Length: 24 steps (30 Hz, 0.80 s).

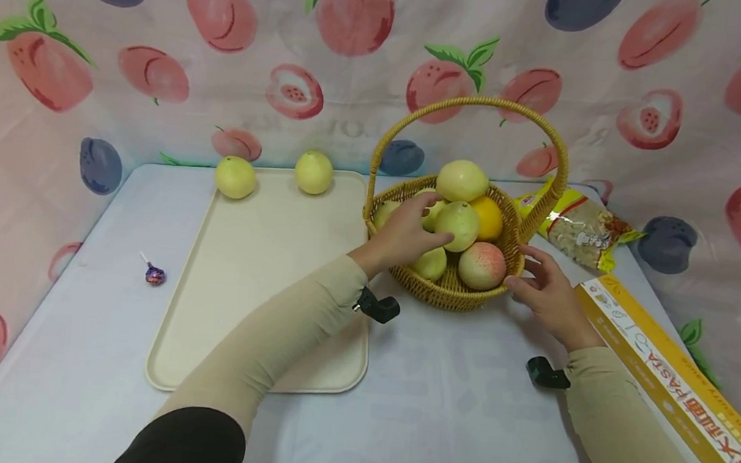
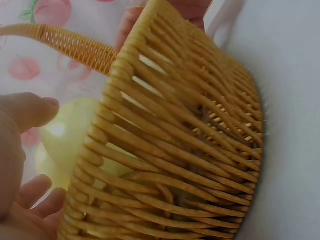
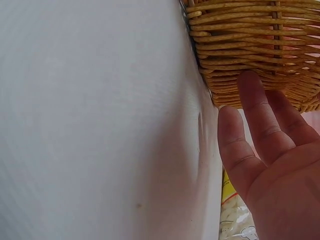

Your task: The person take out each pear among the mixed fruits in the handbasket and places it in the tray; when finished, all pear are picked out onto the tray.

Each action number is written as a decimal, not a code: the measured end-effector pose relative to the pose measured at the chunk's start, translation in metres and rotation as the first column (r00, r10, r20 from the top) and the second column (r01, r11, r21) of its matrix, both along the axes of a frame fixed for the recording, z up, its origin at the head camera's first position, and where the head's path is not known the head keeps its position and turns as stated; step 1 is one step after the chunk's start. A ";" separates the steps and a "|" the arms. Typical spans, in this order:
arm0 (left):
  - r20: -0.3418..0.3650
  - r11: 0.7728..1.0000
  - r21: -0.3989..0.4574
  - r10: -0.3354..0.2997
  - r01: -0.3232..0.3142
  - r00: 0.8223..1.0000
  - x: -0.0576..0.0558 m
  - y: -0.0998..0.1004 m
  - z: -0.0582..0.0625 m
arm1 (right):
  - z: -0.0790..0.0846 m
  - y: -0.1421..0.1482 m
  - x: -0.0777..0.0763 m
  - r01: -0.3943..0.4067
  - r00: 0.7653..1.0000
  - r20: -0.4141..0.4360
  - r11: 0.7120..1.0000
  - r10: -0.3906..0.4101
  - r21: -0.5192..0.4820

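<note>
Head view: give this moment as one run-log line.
left hand: at fruit in basket; right hand: at basket's side; tray: two yellow-green fruits at far edge

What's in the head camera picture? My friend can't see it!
A left hand reaches for fruit in a wicker basket, a right hand at its side. To the left: a lollipop; a cream tray, two green fruits at its far edge. Right: snack bag, pasta box.
</note>
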<state>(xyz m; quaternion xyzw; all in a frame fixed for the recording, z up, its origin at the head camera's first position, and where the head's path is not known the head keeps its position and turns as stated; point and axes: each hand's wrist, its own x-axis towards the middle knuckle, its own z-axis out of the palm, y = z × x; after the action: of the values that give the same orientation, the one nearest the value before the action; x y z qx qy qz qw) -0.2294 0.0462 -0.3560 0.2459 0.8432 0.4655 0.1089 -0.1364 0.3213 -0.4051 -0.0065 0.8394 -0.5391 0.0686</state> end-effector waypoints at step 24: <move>-0.039 1.000 -0.014 0.007 -0.007 0.999 -0.014 0.027 -0.015 | 0.000 0.000 0.000 0.011 1.000 0.024 1.000 -0.011 -0.014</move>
<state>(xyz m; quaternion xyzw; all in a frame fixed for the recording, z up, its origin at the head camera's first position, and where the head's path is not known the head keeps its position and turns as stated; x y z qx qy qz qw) -0.2436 0.0735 -0.3708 0.2513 0.8493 0.4550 0.0923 -0.1364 0.3217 -0.4049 0.0041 0.8348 -0.5454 0.0754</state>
